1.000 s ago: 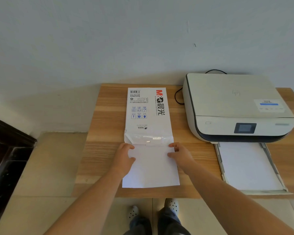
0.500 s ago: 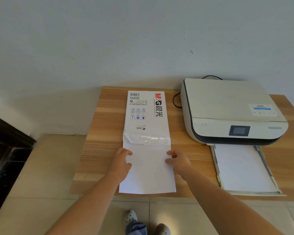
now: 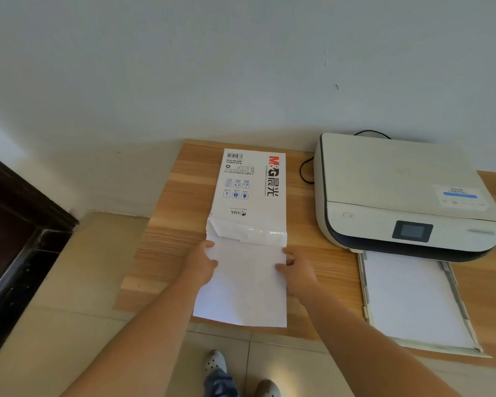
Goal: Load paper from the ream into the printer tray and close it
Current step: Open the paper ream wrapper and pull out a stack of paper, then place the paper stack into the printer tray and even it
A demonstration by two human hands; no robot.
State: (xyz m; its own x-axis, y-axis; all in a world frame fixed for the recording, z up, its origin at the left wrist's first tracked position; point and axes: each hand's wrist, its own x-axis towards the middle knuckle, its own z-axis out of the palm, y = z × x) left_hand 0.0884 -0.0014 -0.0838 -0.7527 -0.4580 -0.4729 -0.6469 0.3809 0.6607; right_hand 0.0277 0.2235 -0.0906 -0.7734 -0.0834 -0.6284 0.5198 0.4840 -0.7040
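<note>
Paper (image 3: 245, 282) sticks halfway out of the open ream (image 3: 249, 190), which lies flat on the wooden tabletop (image 3: 172, 213). Left hand (image 3: 199, 260) and right hand (image 3: 297, 270) each pinch one side edge of the sheets in a closed grip. Beside them sits the printer (image 3: 398, 193), its tray (image 3: 453, 285) pulled out with white sheets inside.

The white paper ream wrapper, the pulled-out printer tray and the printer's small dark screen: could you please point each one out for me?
White paper ream wrapper (image 3: 249, 184): head view, on its printed top face.
Pulled-out printer tray (image 3: 364, 285): head view, on its left side rail.
Small dark printer screen (image 3: 412, 231): head view, on the display's centre.
</note>
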